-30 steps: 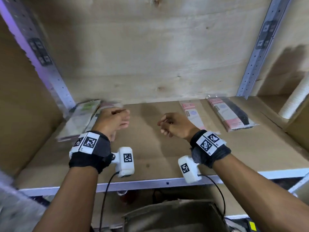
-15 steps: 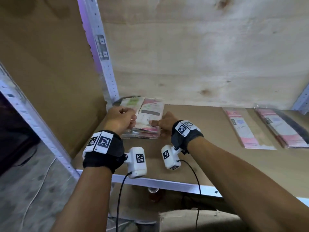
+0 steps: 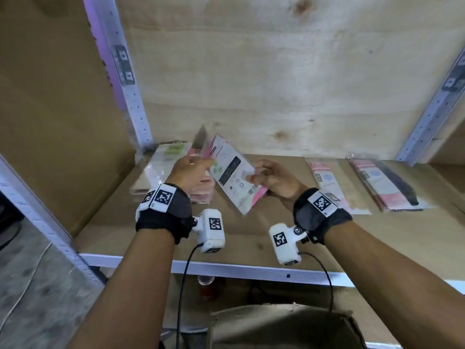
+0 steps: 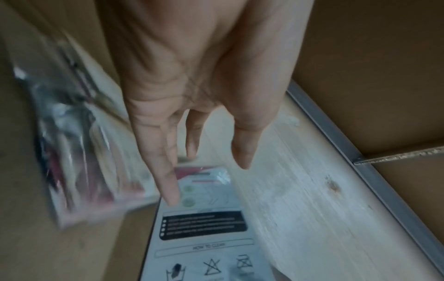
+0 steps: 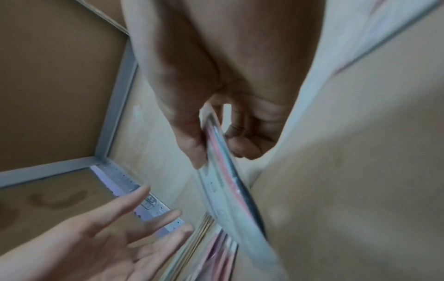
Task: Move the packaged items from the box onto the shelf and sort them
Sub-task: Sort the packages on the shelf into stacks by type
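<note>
Pink-and-white packet, clear wrap, printed back with black panel and care icons facing up, lifted tilted above shelf, pinched at its right edge. A 2nd packet stands up behind it, blurred. Stack of packets at shelf's left rear, green label on top. 2 more pink packs lie flat at right: 1, another with dark strip. Box below shelf, contents hidden.

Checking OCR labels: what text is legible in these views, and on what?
"HOW TO CLEAN": back of the lifted packet, held by the right hand.
"EVE": green label on the left stack's top packet.
"EVE": pink packet lying mid-shelf.
Bullet lines, barcode and other print: too blurred.
</note>
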A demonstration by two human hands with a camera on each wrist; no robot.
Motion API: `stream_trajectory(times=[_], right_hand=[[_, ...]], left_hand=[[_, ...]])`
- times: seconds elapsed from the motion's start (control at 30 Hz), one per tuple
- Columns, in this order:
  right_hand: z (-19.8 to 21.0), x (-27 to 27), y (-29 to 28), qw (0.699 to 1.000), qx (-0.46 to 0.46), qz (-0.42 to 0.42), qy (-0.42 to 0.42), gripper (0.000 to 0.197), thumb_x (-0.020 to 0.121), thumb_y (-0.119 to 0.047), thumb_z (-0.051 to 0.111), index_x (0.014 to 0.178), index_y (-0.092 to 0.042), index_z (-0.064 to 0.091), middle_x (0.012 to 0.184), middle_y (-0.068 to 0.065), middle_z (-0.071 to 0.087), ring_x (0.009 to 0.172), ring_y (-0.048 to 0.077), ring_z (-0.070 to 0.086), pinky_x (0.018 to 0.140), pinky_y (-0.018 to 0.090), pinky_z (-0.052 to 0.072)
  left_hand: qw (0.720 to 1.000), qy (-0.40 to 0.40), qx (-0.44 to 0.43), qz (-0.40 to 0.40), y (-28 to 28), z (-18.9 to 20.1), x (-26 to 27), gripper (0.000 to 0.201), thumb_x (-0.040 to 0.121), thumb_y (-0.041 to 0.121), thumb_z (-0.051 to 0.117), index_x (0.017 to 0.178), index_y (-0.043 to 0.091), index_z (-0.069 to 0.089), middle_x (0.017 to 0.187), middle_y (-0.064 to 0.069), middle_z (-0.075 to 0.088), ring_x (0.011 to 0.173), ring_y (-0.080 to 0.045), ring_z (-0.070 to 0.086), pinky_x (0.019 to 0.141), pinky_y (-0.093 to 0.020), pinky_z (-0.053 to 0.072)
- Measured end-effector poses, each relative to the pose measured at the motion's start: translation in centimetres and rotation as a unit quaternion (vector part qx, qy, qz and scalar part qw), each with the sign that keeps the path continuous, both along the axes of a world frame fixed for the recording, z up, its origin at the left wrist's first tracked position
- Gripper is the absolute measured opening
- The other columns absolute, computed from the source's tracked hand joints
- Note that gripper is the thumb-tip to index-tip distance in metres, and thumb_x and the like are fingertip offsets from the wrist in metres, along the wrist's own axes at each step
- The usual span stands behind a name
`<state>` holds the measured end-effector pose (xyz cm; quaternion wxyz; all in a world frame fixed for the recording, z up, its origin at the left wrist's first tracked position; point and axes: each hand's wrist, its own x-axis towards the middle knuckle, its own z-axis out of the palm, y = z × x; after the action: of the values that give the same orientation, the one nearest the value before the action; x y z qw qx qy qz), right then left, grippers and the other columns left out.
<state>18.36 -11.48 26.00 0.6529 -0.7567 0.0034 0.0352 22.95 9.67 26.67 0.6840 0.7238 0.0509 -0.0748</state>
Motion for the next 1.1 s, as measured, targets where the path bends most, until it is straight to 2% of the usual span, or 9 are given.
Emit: stream_trajectory(times=[0.1,0.2,0.37,0.5,0.57,0.63,0.77,0.93,1.1], right_hand=[[0.7,-2.5,-2.8,0.993,-0.071,-0.009,-0.092,0.026,0.085,0.003,0.070,0.110,0.001,0.066,0.089,0.026,0.067,0.074,0.025,0.062,0.060,0.033,0.049],[0.3,-4.1,-5.5,0.965,-0.212,-0.005,-0.153,0.032,0.081,0.001,0.072,0.108,-0.015,0.071,0.100,0.017,0.065,0.084,0.021,0.058,0.074,0.027,0.048],[-1.2,-5.8,-8.6,0.950,-0.264,0.012,-0.165,0.039,0.077,-0.013,0.080,0.113,-0.024,0.069,0.117,0.005,0.057,0.105,0.015,0.054,0.087,0.005,0.036],[-1.4,-5.8,-10.9,0.956,-0.245,-0.019,-0.159,0.040,0.082,-0.043,0.075,0.116,-0.026,0.066,0.121,0.002,0.060,0.112,0.012,0.058,0.097,0.025,0.047],[-1.3,-5.8,-12.4,0.960,-0.229,-0.066,-0.148,0.039,0.087,-0.046,0.069,0.118,-0.023,0.063,0.117,0.002,0.062,0.107,0.015,0.062,0.086,0.024,0.052],[-1.3,-5.8,-14.1,0.966,-0.207,-0.105,-0.111,0.033,0.089,-0.041,0.068,0.115,-0.022,0.061,0.110,0.002,0.067,0.097,0.017,0.066,0.075,0.026,0.054],[-1.8,-6.0,-16.8,0.996,-0.052,-0.063,0.024,0.027,0.090,-0.021,0.071,0.114,-0.012,0.063,0.108,0.020,0.072,0.084,0.027,0.069,0.072,0.035,0.053],[-2.1,-6.7,-19.2,0.998,-0.028,-0.035,0.037,0.031,0.089,-0.009,0.069,0.120,-0.006,0.064,0.112,0.026,0.070,0.093,0.037,0.067,0.085,0.047,0.053],[-2.1,-7.2,-20.4,0.998,-0.047,-0.013,0.050,0.028,0.090,-0.009,0.067,0.118,-0.009,0.067,0.112,0.019,0.072,0.104,0.038,0.068,0.092,0.046,0.052]], left_hand=[[0.991,0.034,-0.113,-0.069,-2.7,0.0,-0.9,0.050,0.076,0.044,0.080,0.115,0.017,0.064,0.118,-0.014,0.067,0.094,-0.029,0.074,0.079,-0.041,0.061],[0.963,0.074,-0.239,-0.103,-5.1,-0.1,-1.3,0.060,0.066,0.041,0.087,0.112,0.012,0.062,0.116,-0.027,0.064,0.098,-0.038,0.071,0.082,-0.046,0.060],[0.970,0.046,-0.230,-0.056,-9.3,-1.2,-1.5,0.021,0.094,0.020,0.064,0.105,0.003,0.061,0.107,-0.023,0.072,0.085,-0.022,0.076,0.065,-0.029,0.061],[0.980,0.031,-0.192,-0.042,-11.3,-2.5,-1.6,0.010,0.097,0.015,0.058,0.105,0.011,0.062,0.103,-0.014,0.073,0.085,-0.018,0.072,0.062,-0.026,0.060],[0.976,0.041,-0.206,-0.057,-12.1,-2.8,-1.7,0.014,0.097,0.016,0.058,0.109,0.009,0.061,0.103,-0.014,0.072,0.087,-0.018,0.071,0.063,-0.025,0.060],[0.969,0.051,-0.226,-0.081,-12.9,-3.0,-1.7,0.015,0.097,0.016,0.058,0.109,0.007,0.061,0.099,-0.014,0.075,0.085,-0.018,0.074,0.065,-0.026,0.061],[0.965,0.066,-0.232,-0.102,-14.1,-3.7,-1.6,0.018,0.094,0.012,0.061,0.111,0.005,0.061,0.096,-0.013,0.077,0.082,-0.016,0.075,0.063,-0.025,0.059],[0.983,-0.022,-0.175,-0.056,-14.5,-3.6,-1.2,0.031,0.087,0.003,0.068,0.117,0.007,0.063,0.106,-0.009,0.073,0.089,-0.019,0.069,0.075,-0.027,0.060],[0.995,-0.094,-0.041,-0.010,-13.4,-2.7,-1.5,0.015,0.089,0.023,0.070,0.104,0.019,0.071,0.098,-0.005,0.075,0.083,-0.019,0.069,0.075,-0.030,0.055]])
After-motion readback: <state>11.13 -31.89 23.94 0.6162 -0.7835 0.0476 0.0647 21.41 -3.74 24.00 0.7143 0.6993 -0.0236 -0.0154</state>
